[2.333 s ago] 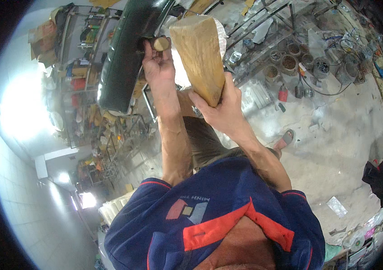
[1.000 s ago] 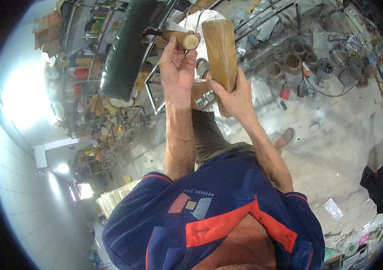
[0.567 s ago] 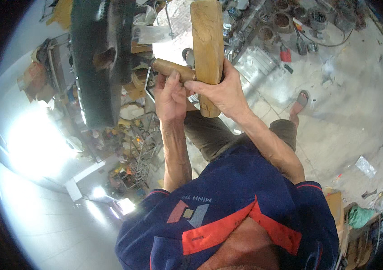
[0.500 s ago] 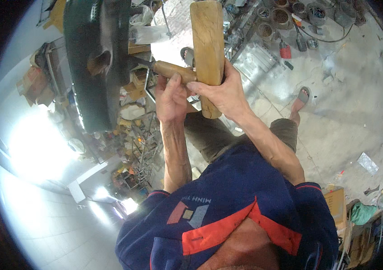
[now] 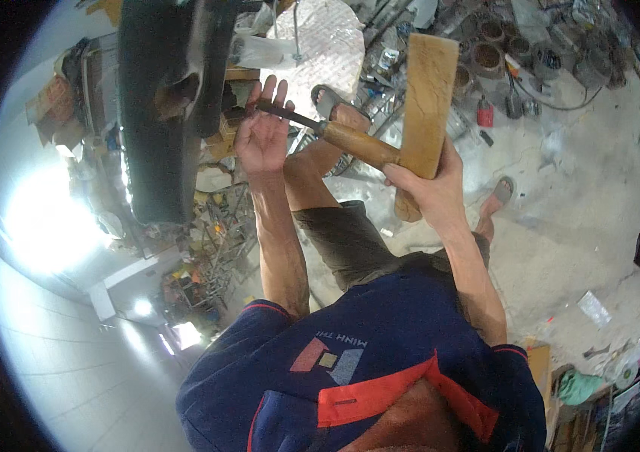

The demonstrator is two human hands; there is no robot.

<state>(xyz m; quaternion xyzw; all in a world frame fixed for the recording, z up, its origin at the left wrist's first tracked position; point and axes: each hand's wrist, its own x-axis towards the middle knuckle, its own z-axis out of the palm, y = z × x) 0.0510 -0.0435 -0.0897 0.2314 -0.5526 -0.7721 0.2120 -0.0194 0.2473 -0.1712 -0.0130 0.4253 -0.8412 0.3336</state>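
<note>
My right hand (image 5: 444, 192) is closed round a wooden mallet (image 5: 429, 105), a pale, squared block standing roughly upright in the view. Against the mallet, the same hand also keeps a chisel (image 5: 358, 143) with a round wooden handle and a dark metal blade pointing left. My left hand (image 5: 263, 143) is open with the palm showing and the fingers apart. In the view the blade's end crosses in front of those fingers; whether they touch I cannot tell. Just left of this hand stands a large, dark, glossy piece (image 5: 143, 113) with a brownish hollow in its side.
Behind my left forearm lies a heap of scraps and small parts (image 5: 207, 226). Several round pots (image 5: 489, 56) and a red bottle (image 5: 485, 113) stand on the floor at the far right. A green bag (image 5: 580, 386) lies among boxes at the lower right.
My left hand has let go of the chisel handle and opened. My right hand has moved right, now with both the mallet and the chisel, whose blade has come away from the dark piece.
</note>
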